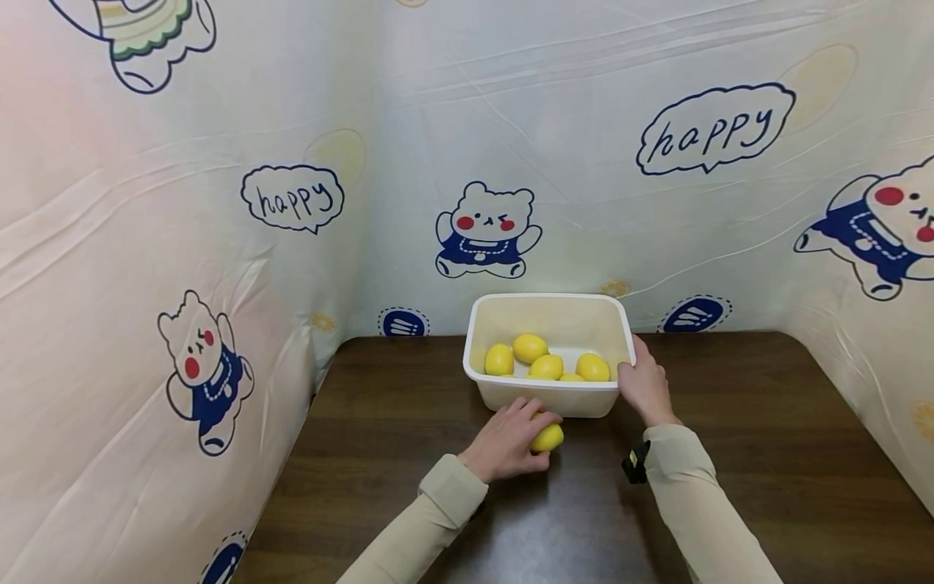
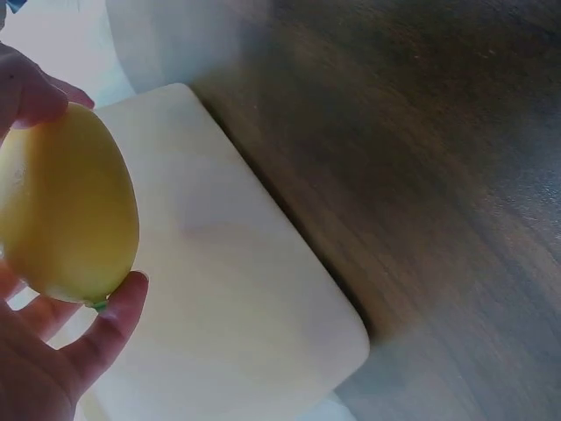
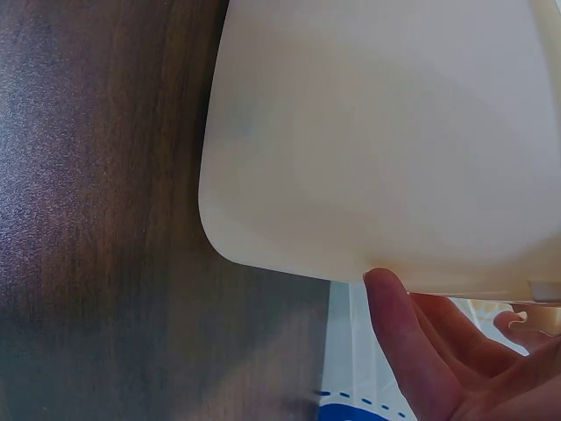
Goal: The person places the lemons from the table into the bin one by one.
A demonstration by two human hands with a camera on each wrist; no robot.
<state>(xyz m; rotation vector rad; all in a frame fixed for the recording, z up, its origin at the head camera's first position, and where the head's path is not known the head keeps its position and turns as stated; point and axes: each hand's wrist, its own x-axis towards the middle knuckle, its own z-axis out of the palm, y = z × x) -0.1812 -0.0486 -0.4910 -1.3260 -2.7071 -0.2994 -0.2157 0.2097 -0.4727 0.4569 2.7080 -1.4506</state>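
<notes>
A yellow lemon is held by my left hand, just in front of the white plastic bin. In the left wrist view the fingers and thumb grip this lemon at its two ends, a small green stem tip showing at the thumb. My right hand holds the bin's right side near the front corner. The right wrist view shows the thumb against the bin's outer wall, with the other fingers partly hidden along its side. Several lemons lie inside the bin on its floor.
The bin stands upright near the back edge of a dark wooden table. A pale cloth printed with bears and "happy" bubbles hangs behind the table and along both sides. A small black device sits at the right wrist.
</notes>
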